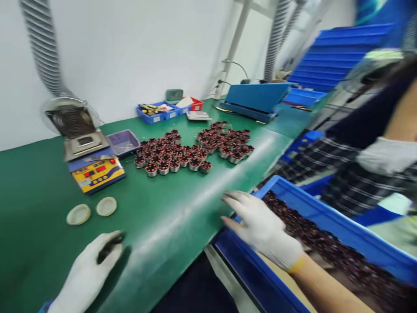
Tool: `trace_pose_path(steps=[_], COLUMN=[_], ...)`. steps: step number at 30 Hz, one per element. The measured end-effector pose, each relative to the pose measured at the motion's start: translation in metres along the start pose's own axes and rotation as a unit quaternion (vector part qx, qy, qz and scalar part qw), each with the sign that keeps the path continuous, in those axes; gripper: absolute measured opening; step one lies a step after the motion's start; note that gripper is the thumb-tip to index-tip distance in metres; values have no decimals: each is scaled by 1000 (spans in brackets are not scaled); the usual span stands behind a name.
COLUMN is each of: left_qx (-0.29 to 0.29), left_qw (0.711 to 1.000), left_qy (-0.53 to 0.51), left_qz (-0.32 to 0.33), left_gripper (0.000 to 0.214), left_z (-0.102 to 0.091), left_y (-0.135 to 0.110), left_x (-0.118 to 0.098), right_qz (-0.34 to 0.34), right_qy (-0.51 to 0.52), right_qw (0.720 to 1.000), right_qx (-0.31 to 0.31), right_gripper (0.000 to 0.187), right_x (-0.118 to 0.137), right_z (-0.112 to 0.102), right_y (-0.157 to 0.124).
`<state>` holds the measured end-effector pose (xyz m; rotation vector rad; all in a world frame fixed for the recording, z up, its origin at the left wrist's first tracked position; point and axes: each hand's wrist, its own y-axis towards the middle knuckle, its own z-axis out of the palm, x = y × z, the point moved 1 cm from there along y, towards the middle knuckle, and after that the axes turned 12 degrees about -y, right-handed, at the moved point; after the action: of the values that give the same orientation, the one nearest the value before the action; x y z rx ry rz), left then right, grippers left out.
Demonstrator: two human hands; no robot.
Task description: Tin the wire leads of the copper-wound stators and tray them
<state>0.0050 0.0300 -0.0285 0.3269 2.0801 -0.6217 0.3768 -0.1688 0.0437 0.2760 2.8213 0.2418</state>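
Wound motor stators (312,234) fill the blue bin (325,213) at the right edge of the green surface (163,226). The gloved right hand (263,230) rests over the bin's near corner, fingers (234,200) spread and holding nothing. The gloved left hand (87,274) lies on the surface, fingers pinching a small dark part (109,250). A second batch of stators (195,150) stands farther back.

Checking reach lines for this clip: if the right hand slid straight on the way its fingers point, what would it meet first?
The right hand would cross bare green mat, then likely meet the near row of wound parts; blur leaves this uncertain.
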Motion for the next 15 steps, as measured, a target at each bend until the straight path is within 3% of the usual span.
trace_pose_path(steps=[3,6,10,15], left_qx=[2,-6,-8,15], left_qw=[999,997,995,994], left_qy=[-15,-35,-40,-53], left_qz=[33,68,93,98], left_gripper=[44,38,32,32], left_z=[3,5,5,3], left_y=[-4,-7,-10,-11], left_x=[-11,-19,-24,-26], right_qz=[-80,-111,-97,-30], right_qy=[43,45,26,14], right_qw=[995,992,995,999], right_qx=[-36,-29,1,21], right_gripper=[53,67,53,47], right_x=[60,109,149,156], right_z=[3,12,29,37], right_y=[104,173,210,219])
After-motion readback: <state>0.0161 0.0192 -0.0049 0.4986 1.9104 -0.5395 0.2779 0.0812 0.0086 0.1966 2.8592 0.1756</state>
